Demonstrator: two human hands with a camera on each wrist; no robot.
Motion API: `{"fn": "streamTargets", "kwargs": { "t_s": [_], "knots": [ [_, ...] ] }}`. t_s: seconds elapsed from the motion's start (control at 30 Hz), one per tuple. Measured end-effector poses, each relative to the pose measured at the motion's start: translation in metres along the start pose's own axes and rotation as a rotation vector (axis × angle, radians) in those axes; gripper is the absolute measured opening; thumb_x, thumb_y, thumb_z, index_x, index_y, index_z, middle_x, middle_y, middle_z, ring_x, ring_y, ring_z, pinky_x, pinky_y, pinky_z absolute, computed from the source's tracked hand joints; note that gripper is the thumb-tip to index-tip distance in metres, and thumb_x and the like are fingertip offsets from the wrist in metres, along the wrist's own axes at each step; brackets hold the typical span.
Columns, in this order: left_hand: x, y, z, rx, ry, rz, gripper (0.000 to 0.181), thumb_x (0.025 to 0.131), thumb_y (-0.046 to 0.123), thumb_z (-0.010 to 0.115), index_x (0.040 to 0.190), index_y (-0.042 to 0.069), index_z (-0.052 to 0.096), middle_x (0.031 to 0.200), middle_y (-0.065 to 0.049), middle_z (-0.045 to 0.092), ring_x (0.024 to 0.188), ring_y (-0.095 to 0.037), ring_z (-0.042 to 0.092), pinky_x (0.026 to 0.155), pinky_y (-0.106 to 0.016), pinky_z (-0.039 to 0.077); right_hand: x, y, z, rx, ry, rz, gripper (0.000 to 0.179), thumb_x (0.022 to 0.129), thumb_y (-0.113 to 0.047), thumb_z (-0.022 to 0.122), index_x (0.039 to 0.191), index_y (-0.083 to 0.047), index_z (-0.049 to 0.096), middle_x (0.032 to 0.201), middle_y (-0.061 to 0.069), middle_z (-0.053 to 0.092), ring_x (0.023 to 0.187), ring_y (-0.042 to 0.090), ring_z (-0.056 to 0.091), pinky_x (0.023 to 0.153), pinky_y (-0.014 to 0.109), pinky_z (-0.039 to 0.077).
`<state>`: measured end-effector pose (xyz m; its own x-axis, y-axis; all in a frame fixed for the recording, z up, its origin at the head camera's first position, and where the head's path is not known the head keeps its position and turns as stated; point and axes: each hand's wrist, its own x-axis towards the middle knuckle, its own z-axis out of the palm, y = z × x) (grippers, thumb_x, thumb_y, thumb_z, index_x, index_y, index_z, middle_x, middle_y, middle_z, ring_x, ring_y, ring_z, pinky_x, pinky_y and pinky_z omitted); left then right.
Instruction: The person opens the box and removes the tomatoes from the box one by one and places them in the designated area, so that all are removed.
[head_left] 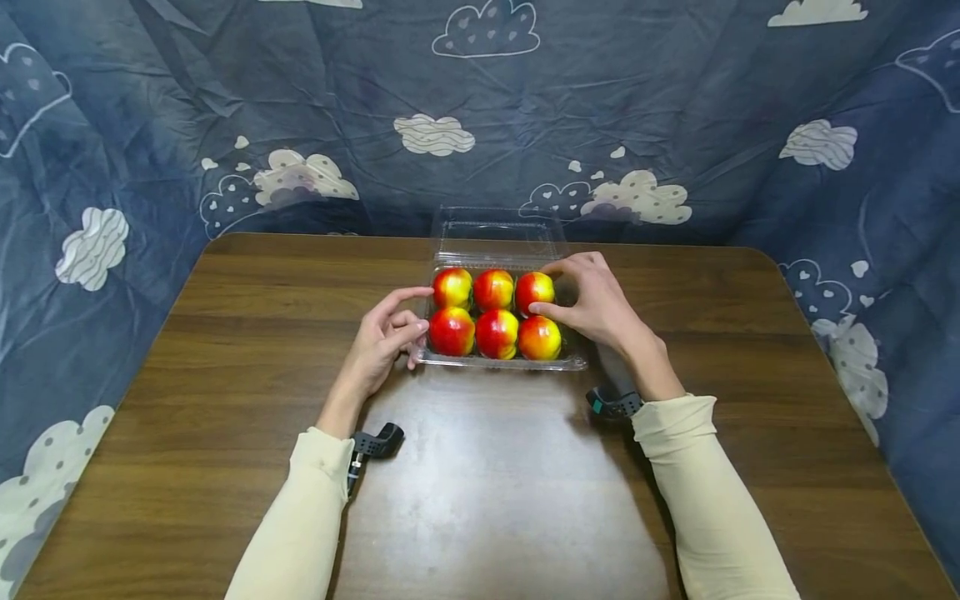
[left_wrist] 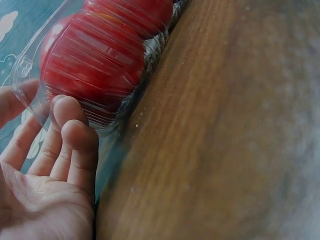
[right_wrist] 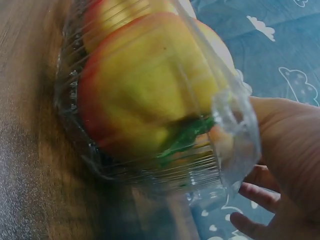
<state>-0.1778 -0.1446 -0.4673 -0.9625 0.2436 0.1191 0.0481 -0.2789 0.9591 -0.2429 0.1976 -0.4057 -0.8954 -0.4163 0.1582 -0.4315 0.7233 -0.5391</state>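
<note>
Several red-and-yellow apples (head_left: 497, 333) sit in two rows in a clear plastic clamshell container (head_left: 510, 364), its lid (head_left: 498, 233) raised at the back. My left hand (head_left: 378, 337) holds the container's left edge, thumb and index finger spread along the rim. In the left wrist view, its fingertips (left_wrist: 79, 135) touch the ribbed side wall beside a red apple (left_wrist: 95, 60). At the back right corner, my right hand (head_left: 596, 300) grips an apple (head_left: 534, 289) between thumb and fingers. A green leaf (right_wrist: 187, 137) shows by the front right apple (right_wrist: 145, 85) through the plastic.
The container stands near the far edge of a brown wooden table (head_left: 262, 333). A dark blue cloth with cloud prints (head_left: 480, 100) hangs behind the table and along its sides. Black bands with cameras (head_left: 615, 404) sit on both wrists.
</note>
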Motion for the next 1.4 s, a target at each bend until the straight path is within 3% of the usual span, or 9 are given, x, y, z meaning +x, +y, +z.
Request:
{"fn": "streamTargets", "kwargs": {
  "t_s": [0.4,0.7,0.83,1.03,1.23,1.4],
  "knots": [
    [-0.001,0.002,-0.005,-0.006,0.000,0.026,0.048,0.101,-0.005,0.061,0.148,0.000,0.051,0.076,-0.008,0.062,0.052,-0.020,0.056,0.044,-0.025,0.052,0.008,-0.004,0.005,-0.026,0.081,-0.029,0.058,0.081,-0.044,0.088,0.120,-0.004,0.073,0.120,0.014,0.069,0.127,0.033,0.048,0.108,0.055,0.045],
    [0.000,0.004,-0.005,-0.020,-0.005,0.023,0.050,0.101,-0.007,0.060,0.149,-0.002,0.049,0.076,-0.009,0.062,0.052,-0.018,0.057,0.043,-0.024,0.051,0.007,-0.002,0.005,0.042,0.180,-0.012,0.055,0.081,-0.044,0.087,0.119,-0.007,0.073,0.117,0.010,0.072,0.117,0.031,0.057,0.100,0.051,0.048],
    [0.000,0.003,-0.004,-0.028,-0.008,0.019,0.049,0.101,-0.007,0.060,0.149,-0.001,0.049,0.075,-0.008,0.062,0.051,-0.018,0.057,0.043,-0.023,0.051,0.006,-0.003,0.005,0.100,0.230,-0.019,0.053,0.082,-0.043,0.087,0.120,-0.008,0.071,0.118,0.008,0.070,0.111,0.032,0.062,0.096,0.050,0.051],
    [0.000,0.004,-0.004,-0.016,-0.003,0.021,0.048,0.101,-0.005,0.060,0.148,0.001,0.051,0.075,-0.008,0.063,0.051,-0.020,0.057,0.044,-0.024,0.052,0.006,-0.003,0.003,0.234,0.319,-0.020,0.051,0.086,-0.035,0.086,0.125,-0.007,0.067,0.124,0.007,0.071,0.116,0.027,0.066,0.105,0.051,0.056],
    [-0.001,0.002,-0.004,-0.015,-0.011,0.011,0.048,0.101,-0.006,0.061,0.148,0.000,0.051,0.076,-0.009,0.062,0.050,-0.021,0.056,0.044,-0.024,0.052,-0.001,-0.002,0.006,0.376,0.313,0.036,0.050,0.089,-0.028,0.085,0.128,-0.007,0.061,0.125,0.009,0.075,0.116,0.024,0.074,0.103,0.044,0.059],
    [-0.001,-0.001,-0.001,-0.019,-0.020,0.004,0.048,0.101,-0.006,0.060,0.148,-0.001,0.050,0.076,-0.009,0.062,0.050,-0.020,0.056,0.044,-0.024,0.052,-0.006,0.001,0.007,0.415,0.334,0.054,0.052,0.089,-0.028,0.086,0.130,-0.009,0.060,0.124,0.006,0.074,0.113,0.021,0.074,0.102,0.039,0.060]
  ]
}}
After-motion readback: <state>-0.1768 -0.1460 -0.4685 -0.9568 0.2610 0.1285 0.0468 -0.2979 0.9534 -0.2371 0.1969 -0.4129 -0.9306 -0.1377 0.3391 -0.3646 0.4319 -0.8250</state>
